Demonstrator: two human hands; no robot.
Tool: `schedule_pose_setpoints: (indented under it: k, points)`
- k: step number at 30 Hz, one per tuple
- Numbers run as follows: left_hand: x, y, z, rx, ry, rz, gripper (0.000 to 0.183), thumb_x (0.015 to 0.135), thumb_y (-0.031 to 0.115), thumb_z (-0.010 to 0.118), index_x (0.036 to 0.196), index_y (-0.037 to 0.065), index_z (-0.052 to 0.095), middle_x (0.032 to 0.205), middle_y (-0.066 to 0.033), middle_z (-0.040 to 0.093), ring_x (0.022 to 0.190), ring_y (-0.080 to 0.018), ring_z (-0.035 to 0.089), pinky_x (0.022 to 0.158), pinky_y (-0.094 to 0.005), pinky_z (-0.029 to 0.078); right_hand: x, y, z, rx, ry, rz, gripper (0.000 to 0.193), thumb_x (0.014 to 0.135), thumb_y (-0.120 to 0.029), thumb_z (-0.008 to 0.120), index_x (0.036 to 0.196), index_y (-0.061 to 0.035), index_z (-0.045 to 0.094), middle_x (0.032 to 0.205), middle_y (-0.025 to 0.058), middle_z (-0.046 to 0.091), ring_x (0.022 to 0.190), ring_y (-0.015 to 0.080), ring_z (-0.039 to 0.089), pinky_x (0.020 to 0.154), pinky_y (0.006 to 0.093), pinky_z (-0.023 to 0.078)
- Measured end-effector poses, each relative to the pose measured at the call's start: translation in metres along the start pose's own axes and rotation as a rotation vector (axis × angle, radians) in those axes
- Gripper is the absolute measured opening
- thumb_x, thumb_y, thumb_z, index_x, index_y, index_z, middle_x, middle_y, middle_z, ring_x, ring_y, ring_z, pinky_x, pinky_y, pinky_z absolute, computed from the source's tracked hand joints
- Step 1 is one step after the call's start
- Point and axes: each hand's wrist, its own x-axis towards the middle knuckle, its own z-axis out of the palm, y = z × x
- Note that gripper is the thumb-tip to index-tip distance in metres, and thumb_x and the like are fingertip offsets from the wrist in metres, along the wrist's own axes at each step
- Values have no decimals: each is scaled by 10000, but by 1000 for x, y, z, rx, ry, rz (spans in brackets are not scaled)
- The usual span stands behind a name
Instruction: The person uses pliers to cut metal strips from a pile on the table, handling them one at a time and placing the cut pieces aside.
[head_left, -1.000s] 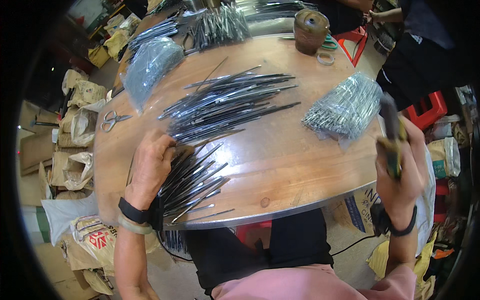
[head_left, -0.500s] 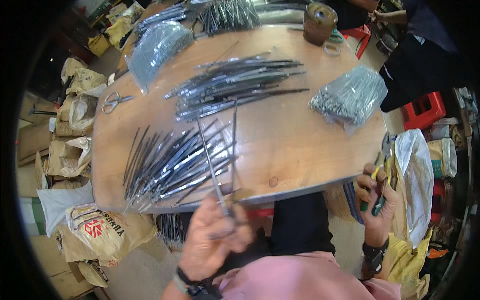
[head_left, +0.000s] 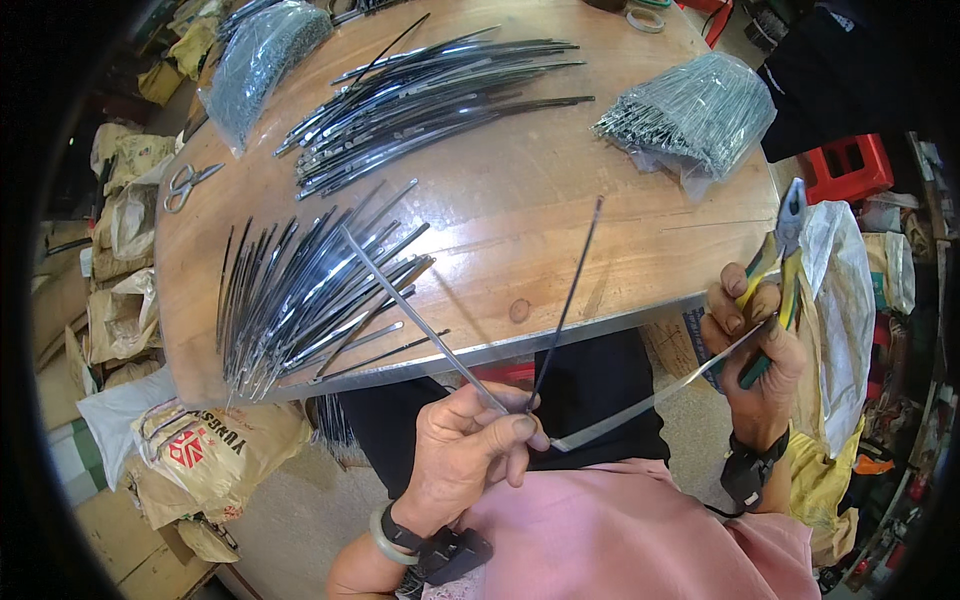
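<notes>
My left hand is closed at the near side of the table, its fingers pinching thin metal strips. A pale strip slants up and left from it, and a dark strip points up and right. A flat metal strip stretches from beside my left fingers to my right hand. That hand is wrapped round pliers with yellow and green handles, jaws up, and the strip's far end meets its fingers. A fanned pile of metal strips lies left on the table, another pile beyond it.
On the wooden table lie scissors, a clear bag of metal pieces and another bag. Sacks stand left on the floor. A red stool and a white sack are at the right. A person in dark clothes stands beyond.
My left hand has moved right with its strips. A flat strip now spans to my right hand, which still holds the pliers. The view has shifted, so the table sits higher in it.
</notes>
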Motion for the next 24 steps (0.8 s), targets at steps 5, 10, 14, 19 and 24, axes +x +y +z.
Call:
schedule_pose_setpoints:
  k: [5, 10, 14, 19, 24]
  points:
    - [8, -6, 9, -70, 33, 76, 167, 895, -19, 635, 1059, 4, 616, 762, -198, 676, 412, -93, 449, 385, -202, 326, -3, 27, 22, 94, 0, 136, 164, 791, -108, 739, 903, -39, 640, 1115, 102, 550, 857, 196, 542, 685, 299, 449]
    - [0, -8, 4, 42, 99, 159, 146, 891, 13, 659, 1029, 11, 611, 749, -215, 676, 421, -88, 457, 387, -195, 312, -3, 8, 20, -350, 54, -59, 153, 786, -55, 717, 912, -2, 647, 1095, 116, 556, 888, 186, 565, 766, 290, 466]
    - [-3, -10, 12, 216, 109, 206, 151, 873, -24, 666, 1009, -8, 603, 743, -168, 691, 432, -55, 447, 392, -193, 308, 1, -12, 8, -795, -217, -114, 165, 759, 3, 735, 903, 16, 655, 994, 113, 592, 920, 181, 578, 801, 305, 470]
    - [5, -4, 4, 376, -58, -45, 59, 879, -9, 664, 924, -34, 634, 730, -48, 660, 600, -56, 564, 557, -200, 455, 8, -2, 36, -1235, -409, -317, 295, 655, 76, 723, 920, -47, 681, 1009, 128, 625, 862, 281, 644, 732, 342, 508]
    - [4, 5, 3, 299, -80, -170, 33, 881, -28, 646, 886, -35, 614, 749, -77, 655, 681, -124, 633, 654, -242, 512, 21, 4, 50, -1517, -634, -377, 280, 609, -4, 714, 880, -43, 660, 1001, 126, 608, 874, 296, 581, 856, 412, 418]
